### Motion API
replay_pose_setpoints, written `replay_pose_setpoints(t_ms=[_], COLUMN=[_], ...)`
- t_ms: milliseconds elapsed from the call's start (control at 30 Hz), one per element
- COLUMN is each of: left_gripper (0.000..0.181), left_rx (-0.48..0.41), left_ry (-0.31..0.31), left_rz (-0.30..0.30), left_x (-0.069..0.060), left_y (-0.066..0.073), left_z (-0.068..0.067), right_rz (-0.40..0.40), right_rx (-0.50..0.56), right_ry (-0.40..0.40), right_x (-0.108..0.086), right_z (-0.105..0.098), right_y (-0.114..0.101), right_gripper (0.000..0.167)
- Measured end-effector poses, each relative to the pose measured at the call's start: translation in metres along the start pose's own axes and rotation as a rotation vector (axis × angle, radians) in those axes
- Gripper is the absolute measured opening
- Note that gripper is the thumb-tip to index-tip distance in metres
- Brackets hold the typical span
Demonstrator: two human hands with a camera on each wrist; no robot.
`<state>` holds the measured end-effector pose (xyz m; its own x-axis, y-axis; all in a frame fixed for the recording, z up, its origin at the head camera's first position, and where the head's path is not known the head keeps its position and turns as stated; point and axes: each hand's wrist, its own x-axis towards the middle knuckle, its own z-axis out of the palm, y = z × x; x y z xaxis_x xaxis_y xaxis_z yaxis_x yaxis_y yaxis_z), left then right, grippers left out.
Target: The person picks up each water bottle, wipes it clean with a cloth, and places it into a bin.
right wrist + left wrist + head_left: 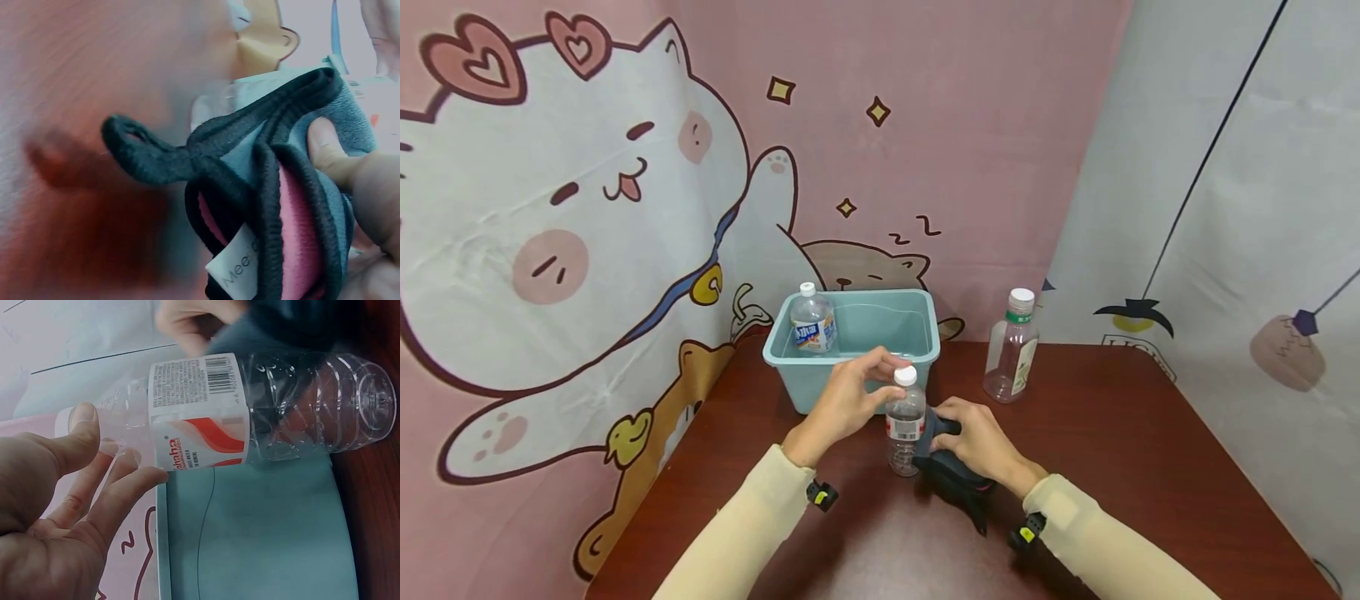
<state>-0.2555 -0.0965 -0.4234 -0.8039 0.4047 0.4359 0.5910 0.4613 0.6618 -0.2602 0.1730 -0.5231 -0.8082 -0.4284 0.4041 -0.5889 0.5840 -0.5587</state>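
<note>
A clear bottle (905, 429) with a white cap and a red-and-white label (200, 415) stands upright on the table, in front of the basin. My left hand (848, 398) grips it by the cap and neck, thumb on the near side in the left wrist view (69, 494). My right hand (981, 442) pinches a bunched grey cloth (951, 475) with black edging against the bottle's right side. In the right wrist view the cloth (250, 156) shows pink inner folds, a black loop and a white tag, with my thumb pressed on the grey face.
Behind the bottle sits a light blue basin (793, 379) holding another clear bottle (812, 321) with a blue label. A taller empty bottle (1011, 350) with a white cap stands at the back right of the brown table (1120, 467). Printed curtains (985, 150) hang behind.
</note>
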Motion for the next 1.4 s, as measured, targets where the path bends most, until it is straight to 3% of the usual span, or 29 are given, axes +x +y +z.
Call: replay_pose_setpoints(t_ms=[300,600,867,1400], left_gripper=[0.039,0.040,0.040,0.039], left_rx=[-0.014,-0.010,-0.019,0.002], left_ry=[0.011,0.018,-0.002,-0.046], left_rz=[-0.003,0.025,0.022,0.006], left_x=[-0.001,-0.001,-0.001,-0.003], left_y=[-0.002,0.000,-0.001,-0.001], left_z=[0.000,0.000,-0.002,-0.006], right_rz=[0.058,-0.001,0.020,-0.026], right_rx=[0.117,0.210,0.199,0.096], right_ry=[0.134,0.238,0.243,0.162], right_x=[0.008,0.018,0.019,0.021], right_z=[-0.019,-0.028,-0.028,-0.035], right_y=[-0.022,-0.043,-0.051,-0.049], right_gripper=[0.061,0.049,0.047,0.056])
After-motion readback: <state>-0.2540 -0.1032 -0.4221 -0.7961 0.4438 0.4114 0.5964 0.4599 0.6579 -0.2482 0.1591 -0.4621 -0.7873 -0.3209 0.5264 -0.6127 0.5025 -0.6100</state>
